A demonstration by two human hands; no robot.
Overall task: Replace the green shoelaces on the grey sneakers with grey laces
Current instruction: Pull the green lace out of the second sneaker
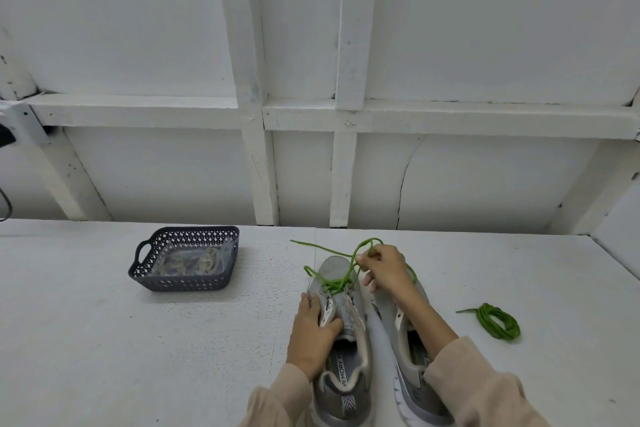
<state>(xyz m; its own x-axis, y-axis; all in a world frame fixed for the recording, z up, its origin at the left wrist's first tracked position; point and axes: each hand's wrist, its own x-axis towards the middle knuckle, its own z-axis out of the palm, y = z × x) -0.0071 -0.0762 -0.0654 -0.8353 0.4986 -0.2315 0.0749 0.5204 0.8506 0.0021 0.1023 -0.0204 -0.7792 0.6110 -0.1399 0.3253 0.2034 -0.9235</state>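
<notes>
1. Two grey mesh sneakers stand side by side on the white table, near the person, right of centre. Both have their long axis running near to far, heels toward the person and toes pointing at the white panelled wall.
2. The left grey sneaker still carries a green shoelace only through the eyelets nearest the toe; loose ends trail out over the toe and off to the far left on the table.
3. The left hand rests on the left sneaker's side and tongue, fingers curled over the eyelet edge, pressing the shoe down.
4. The right hand hovers over the toes, fingers pinched on a loop of the green shoelace, lifted above the shoe.
5. The right grey sneaker lies partly under the right forearm; no lace shows on its visible part.
6. A coiled green shoelace lies on the table to the right, well apart from the shoes.
7. A dark perforated plastic basket sits to the far left, holding pale grey laces in clear wrapping.
</notes>
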